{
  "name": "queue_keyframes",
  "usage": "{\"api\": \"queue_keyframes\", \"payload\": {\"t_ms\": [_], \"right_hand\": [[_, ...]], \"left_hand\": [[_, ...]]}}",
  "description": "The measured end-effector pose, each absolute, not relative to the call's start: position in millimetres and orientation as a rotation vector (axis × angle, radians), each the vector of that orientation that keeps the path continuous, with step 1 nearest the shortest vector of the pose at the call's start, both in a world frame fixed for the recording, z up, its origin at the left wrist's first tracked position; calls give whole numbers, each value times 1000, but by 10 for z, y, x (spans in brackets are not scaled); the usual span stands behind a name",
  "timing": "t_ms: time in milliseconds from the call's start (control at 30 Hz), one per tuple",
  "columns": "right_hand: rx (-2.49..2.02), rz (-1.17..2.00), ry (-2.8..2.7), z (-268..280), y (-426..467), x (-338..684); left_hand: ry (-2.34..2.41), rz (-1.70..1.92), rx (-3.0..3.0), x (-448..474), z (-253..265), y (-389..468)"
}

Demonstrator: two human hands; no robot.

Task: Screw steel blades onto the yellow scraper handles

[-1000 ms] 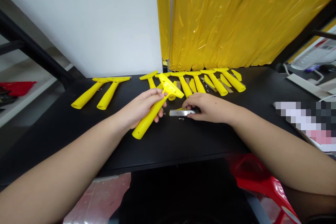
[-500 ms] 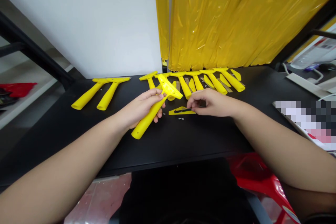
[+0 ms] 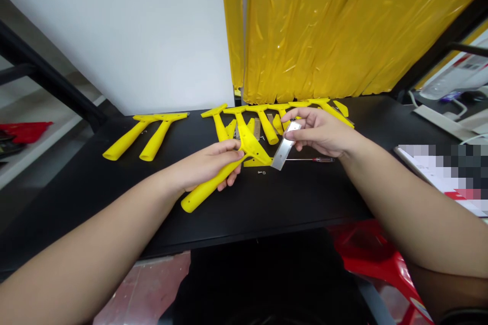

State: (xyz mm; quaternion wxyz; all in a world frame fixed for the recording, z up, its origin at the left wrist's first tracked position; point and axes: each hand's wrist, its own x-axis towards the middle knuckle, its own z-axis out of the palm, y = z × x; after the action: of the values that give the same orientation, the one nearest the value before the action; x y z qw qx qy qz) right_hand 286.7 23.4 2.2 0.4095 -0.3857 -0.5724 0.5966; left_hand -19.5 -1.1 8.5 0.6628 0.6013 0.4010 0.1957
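Note:
My left hand [image 3: 217, 165] is closed round the neck of a yellow scraper handle [image 3: 206, 189], its wide head tilted up to the right. Between the thumb and fingers of my right hand [image 3: 312, 132] is a flat silver metal blade [image 3: 285, 147], its lower end close to the scraper head. Beneath them on the table lies a yellow cover plate [image 3: 256, 162], partly hidden by the scraper head. A small screw and washer [image 3: 261, 172] rest in front of it. Right of the blade lies a screwdriver [image 3: 322, 160] with a dark and red handle.
More yellow scraper handles [image 3: 267, 127] stand in a row at the back, with blades and cover plates among them. Two others [image 3: 154, 144] lie at the left. A yellow plastic curtain [image 3: 324, 30] and a white panel [image 3: 152, 35] border the black table [image 3: 229, 218].
My right hand has lifted from the cover plate and now holds up the silver blade. My left hand has lowered the scraper handle slightly, turning its head toward the blade. The screwdriver has come into sight.

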Motion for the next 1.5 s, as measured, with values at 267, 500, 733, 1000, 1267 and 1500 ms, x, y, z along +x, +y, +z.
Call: {"api": "queue_keyframes", "payload": {"t_ms": [267,500,733,1000,1267,1500], "right_hand": [[-973,1710,-1339,-58,207,2729],[-914,1768,-1402,-152,209,2619],[-841,1678,-1512,-201,168,2526],[-854,1488,-1638,-173,87,2439],[-872,1168,-1725,-119,-36,2408],[-790,1218,-1781,-122,-52,2438]], "left_hand": [[834,247,1438,-165,83,-80],[828,154,1492,-136,121,-139],[794,116,1537,-121,123,-165],[785,188,1537,-103,86,-153],[771,321,1493,-88,126,-159],[773,386,1473,-105,112,-139]]}}
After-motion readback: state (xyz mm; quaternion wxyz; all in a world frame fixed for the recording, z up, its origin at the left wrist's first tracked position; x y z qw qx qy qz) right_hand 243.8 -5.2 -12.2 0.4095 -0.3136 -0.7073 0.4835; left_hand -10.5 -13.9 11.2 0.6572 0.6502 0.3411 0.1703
